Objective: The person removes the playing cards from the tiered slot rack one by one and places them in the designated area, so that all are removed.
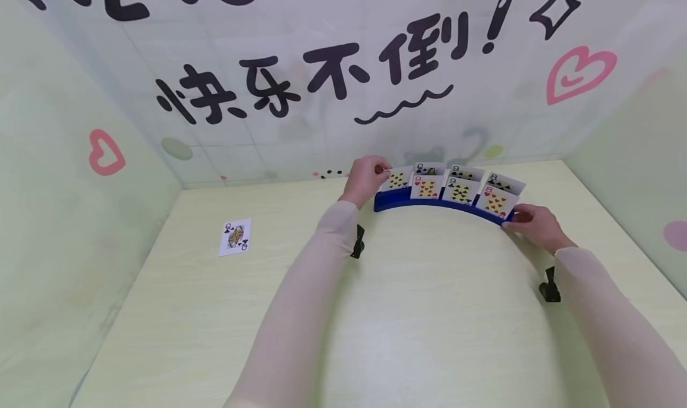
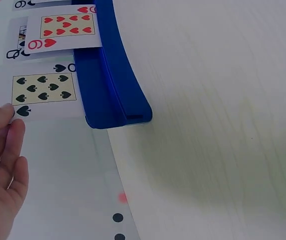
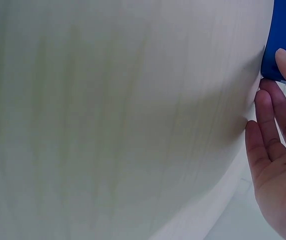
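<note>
Left hand [image 1: 365,179] pinches a white, cream-panelled spade card [image 2: 43,90]

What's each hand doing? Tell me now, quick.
Left hand: pinching a spade card at the left end of the blue card holder.
Right hand: holding the card holder's right end.

The support surface is a pale, wood-grained table [image 1: 429,336]. A curved blue playing-card holder [image 1: 429,202] stands on it near the far edge. A queen of clubs [image 1: 235,237] lies flat, face up, on the left part, well apart from the holder.
</note>
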`<state>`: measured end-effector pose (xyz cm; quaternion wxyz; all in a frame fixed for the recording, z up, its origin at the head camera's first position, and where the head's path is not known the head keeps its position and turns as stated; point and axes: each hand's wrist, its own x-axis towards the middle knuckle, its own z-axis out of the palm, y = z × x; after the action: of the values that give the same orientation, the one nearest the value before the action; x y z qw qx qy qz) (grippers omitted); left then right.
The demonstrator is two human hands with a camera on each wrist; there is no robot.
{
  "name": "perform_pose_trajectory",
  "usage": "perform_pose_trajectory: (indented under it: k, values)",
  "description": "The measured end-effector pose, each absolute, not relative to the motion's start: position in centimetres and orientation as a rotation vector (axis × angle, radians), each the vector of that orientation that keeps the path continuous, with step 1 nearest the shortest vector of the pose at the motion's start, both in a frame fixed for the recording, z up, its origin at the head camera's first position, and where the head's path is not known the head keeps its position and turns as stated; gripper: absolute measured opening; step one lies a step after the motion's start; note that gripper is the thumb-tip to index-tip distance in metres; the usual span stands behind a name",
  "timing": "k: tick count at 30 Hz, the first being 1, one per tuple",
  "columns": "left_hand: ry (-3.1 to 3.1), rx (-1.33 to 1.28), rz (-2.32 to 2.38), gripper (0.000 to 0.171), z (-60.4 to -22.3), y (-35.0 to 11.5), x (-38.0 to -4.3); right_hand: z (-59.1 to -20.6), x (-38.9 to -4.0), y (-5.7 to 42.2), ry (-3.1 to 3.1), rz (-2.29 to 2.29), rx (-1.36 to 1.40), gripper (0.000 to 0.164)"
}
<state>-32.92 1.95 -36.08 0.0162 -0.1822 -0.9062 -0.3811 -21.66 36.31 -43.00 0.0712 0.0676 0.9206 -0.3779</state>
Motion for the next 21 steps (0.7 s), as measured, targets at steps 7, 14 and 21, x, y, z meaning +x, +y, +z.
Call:
perform_pose_trajectory:
  k: [7,14,21]
  values:
    - [-2.796,-0.566,-1.193,0.014,-35.8,1.2,-32.8,-42.7,-21.6,36.2,2.782,-1.118,0.198,0.061]
    - [-2.766,-0.618,-1.172,0.014,-34.7,0.3,-32.6,-42.6,-21.6,36.1,2.779,-1.121,0.205,0.062]
    - [-2.748,-0.652,-1.126,0.016,-33.7,-1.0,-32.4,-43.0,-21.7,36.3,2.777,-1.118,0.207,0.064]
